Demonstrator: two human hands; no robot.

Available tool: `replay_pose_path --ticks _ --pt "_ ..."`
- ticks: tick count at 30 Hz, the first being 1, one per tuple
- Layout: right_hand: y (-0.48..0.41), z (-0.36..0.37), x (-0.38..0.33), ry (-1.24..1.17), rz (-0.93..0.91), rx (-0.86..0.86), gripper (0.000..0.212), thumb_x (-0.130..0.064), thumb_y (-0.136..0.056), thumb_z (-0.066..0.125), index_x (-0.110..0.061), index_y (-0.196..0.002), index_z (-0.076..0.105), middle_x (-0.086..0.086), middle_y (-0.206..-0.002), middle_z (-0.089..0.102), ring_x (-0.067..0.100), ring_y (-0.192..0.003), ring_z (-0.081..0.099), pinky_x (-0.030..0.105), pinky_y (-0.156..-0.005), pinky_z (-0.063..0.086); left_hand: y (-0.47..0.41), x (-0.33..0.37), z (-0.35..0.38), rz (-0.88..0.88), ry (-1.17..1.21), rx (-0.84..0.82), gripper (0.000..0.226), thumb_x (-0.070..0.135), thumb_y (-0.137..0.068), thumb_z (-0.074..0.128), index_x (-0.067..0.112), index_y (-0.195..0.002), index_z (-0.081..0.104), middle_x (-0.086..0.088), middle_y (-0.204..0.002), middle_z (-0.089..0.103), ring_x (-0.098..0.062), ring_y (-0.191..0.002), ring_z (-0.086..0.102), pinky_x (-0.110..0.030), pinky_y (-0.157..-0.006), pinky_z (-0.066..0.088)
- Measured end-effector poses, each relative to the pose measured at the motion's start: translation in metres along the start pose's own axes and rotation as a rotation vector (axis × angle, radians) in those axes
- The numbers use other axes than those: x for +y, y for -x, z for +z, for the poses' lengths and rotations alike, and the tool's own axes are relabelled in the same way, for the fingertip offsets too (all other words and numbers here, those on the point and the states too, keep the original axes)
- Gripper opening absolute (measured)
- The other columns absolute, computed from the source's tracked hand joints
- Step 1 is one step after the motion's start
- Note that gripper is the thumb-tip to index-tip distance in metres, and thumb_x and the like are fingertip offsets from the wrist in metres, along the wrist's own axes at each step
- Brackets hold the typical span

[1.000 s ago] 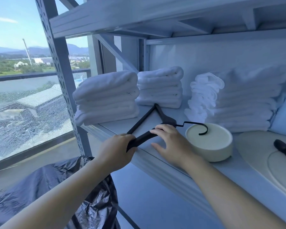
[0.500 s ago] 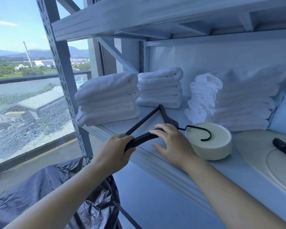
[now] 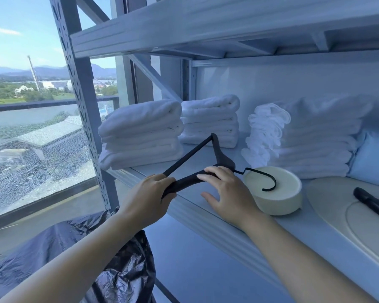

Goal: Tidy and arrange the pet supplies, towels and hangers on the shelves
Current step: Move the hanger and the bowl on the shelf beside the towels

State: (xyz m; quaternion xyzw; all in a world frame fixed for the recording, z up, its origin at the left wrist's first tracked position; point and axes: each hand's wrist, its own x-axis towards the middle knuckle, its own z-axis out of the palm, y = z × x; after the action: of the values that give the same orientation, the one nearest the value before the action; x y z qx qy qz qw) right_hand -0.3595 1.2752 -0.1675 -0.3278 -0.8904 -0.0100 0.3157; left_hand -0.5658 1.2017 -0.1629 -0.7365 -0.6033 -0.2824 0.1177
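A black hanger (image 3: 217, 153) is held over the front of the grey shelf (image 3: 197, 217). My left hand (image 3: 150, 196) grips its near arm end. My right hand (image 3: 228, 193) has its fingers curled over the hanger's neck, thumb spread below. The hanger's metal hook (image 3: 265, 181) hangs over a round cream bowl (image 3: 276, 195). Behind stand three stacks of folded white towels: left (image 3: 140, 134), middle (image 3: 212, 121) and right (image 3: 311, 136).
A large cream tray (image 3: 337, 211) with a black handle-like object (image 3: 372, 204) lies at the right. A pale blue cushion (image 3: 372, 158) sits at the far right. A black bin bag (image 3: 109, 263) is below left, next to the perforated upright post (image 3: 83, 106) and window.
The hanger has moved slightly up and toward the back of the shelf, with both hands following. Its hook now hangs further over the bowl.
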Motion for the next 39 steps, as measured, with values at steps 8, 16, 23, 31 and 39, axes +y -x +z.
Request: replay_pose_path --ticks 8,16,23,31,39 --pt "-0.001 -0.011 0.001 0.06 0.034 0.067 0.039 -0.027 -0.086 0.062 -0.021 -0.124 0.058 -0.002 -0.128 0.053 0.017 -0.119 0.046 0.031 -0.093 0.041 -0.001 -0.017 0.0 -0.003 0.006 0.001 0.015 0.024 -0.09 0.057 0.02 -0.104 0.063 0.006 -0.084 0.059 -0.016 -0.077 0.052 -0.021 -0.059 0.036" --pt "0.003 -0.053 0.027 0.125 0.25 0.026 0.046 -0.042 -0.087 0.059 -0.028 -0.13 0.05 -0.009 -0.13 0.045 0.013 -0.123 0.039 0.031 -0.099 0.038 -0.007 -0.019 0.007 0.001 0.024 -0.002 0.018 0.024 -0.091 0.057 0.02 -0.107 0.063 0.005 -0.089 0.061 -0.018 -0.081 0.054 -0.016 -0.058 0.032" --pt "0.014 -0.057 0.037 0.099 0.324 -0.022 0.047 -0.044 -0.084 0.061 -0.029 -0.128 0.052 -0.011 -0.128 0.046 0.011 -0.123 0.039 0.031 -0.101 0.037 -0.02 -0.012 0.019 -0.014 0.039 -0.05 0.015 0.027 -0.092 0.053 0.023 -0.104 0.06 0.01 -0.087 0.055 -0.012 -0.076 0.048 -0.032 -0.067 0.047" --pt "0.02 -0.057 0.037 0.092 0.38 -0.038 0.043 -0.042 -0.085 0.061 -0.029 -0.126 0.053 -0.011 -0.129 0.046 0.01 -0.122 0.041 0.027 -0.096 0.037 -0.01 -0.02 0.02 -0.034 0.053 -0.114 0.022 0.027 -0.093 0.052 0.018 -0.112 0.059 0.005 -0.097 0.058 -0.017 -0.085 0.054 -0.032 -0.068 0.047" --pt "0.02 -0.053 0.034 0.069 0.388 -0.038 0.044 -0.042 -0.085 0.062 -0.028 -0.125 0.053 -0.012 -0.128 0.046 0.01 -0.121 0.041 0.03 -0.097 0.038 -0.003 -0.027 0.013 -0.061 0.059 -0.127 0.024 0.023 -0.094 0.052 0.019 -0.117 0.059 0.003 -0.102 0.06 -0.019 -0.089 0.055 -0.028 -0.069 0.042"
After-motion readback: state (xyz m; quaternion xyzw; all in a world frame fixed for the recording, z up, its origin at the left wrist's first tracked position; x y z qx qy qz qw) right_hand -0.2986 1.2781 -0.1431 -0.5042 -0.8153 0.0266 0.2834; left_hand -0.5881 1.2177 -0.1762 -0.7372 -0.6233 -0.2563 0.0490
